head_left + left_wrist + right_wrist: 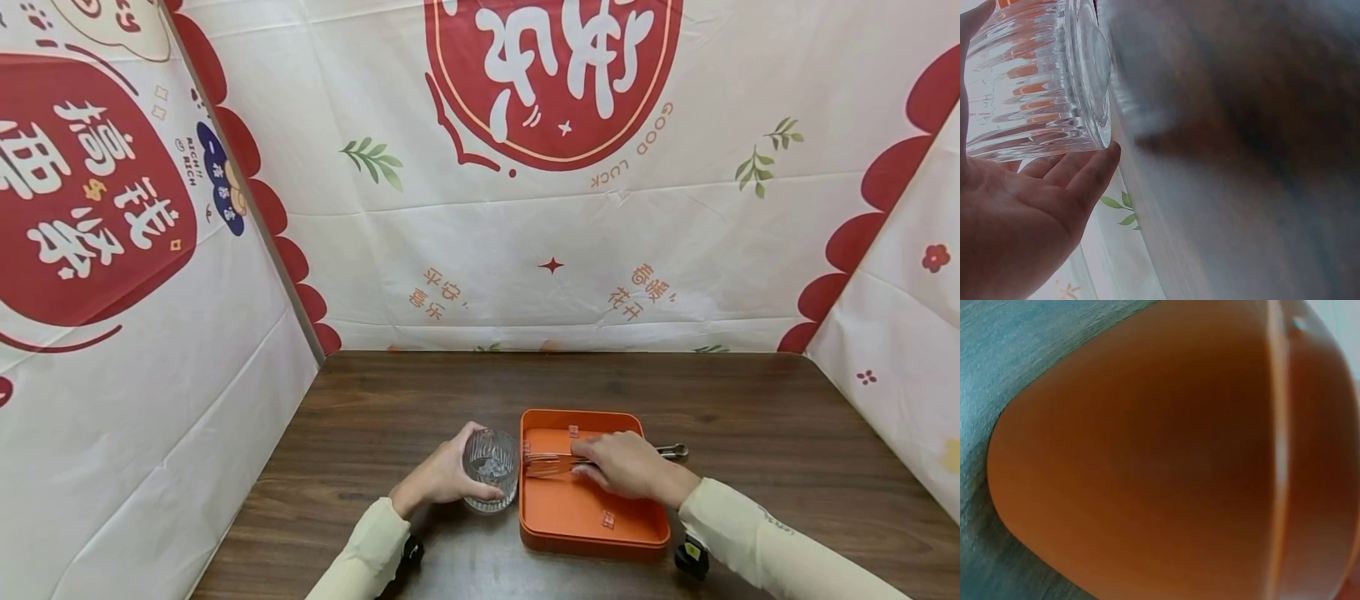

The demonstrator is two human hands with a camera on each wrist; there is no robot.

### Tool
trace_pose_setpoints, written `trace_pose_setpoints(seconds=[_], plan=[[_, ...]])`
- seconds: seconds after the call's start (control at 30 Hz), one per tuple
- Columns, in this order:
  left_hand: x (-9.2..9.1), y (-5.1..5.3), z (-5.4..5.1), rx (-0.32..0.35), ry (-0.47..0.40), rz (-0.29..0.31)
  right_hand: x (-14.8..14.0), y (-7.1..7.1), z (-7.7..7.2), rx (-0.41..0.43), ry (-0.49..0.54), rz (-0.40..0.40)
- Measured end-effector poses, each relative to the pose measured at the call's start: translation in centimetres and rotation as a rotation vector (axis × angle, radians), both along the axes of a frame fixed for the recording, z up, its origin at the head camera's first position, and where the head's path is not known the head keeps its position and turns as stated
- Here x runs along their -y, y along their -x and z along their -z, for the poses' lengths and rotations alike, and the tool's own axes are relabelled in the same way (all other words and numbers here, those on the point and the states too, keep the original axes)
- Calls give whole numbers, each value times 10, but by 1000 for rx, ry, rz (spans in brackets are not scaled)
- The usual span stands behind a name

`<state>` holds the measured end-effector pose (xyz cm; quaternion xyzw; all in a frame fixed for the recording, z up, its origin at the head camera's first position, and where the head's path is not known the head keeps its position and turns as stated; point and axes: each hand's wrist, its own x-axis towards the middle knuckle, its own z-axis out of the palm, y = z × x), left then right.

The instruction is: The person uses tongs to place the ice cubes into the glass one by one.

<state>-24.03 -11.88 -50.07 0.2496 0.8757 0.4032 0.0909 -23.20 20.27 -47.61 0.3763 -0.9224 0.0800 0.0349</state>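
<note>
The left hand [448, 473] curls its fingers and thumb around a ribbed clear glass [491, 468] at the left side of an orange tray [592, 542]. In the left wrist view the palm [1022, 219] lies along the glass [1035, 81]. Over the tray, the right hand [626, 465] holds a metal fork [551, 465] whose tines point left towards the glass; a metal handle end [673, 452] shows beyond the hand at the tray's right edge. The orange tray wall [1135, 450] fills most of the right wrist view.
Small clear pinkish pieces [608, 519] sit in the tray at its near, left and far sides. The dark wooden table [420, 383] extends around the tray. Printed white cloths [480, 250] hang behind and at both sides.
</note>
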Motion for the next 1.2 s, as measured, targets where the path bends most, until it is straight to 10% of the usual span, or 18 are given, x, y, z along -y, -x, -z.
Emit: trace_pose_setpoints(seconds=[1.2], plan=[[-1, 1, -2, 4, -1, 4, -12, -1, -15, -103, 11, -16]])
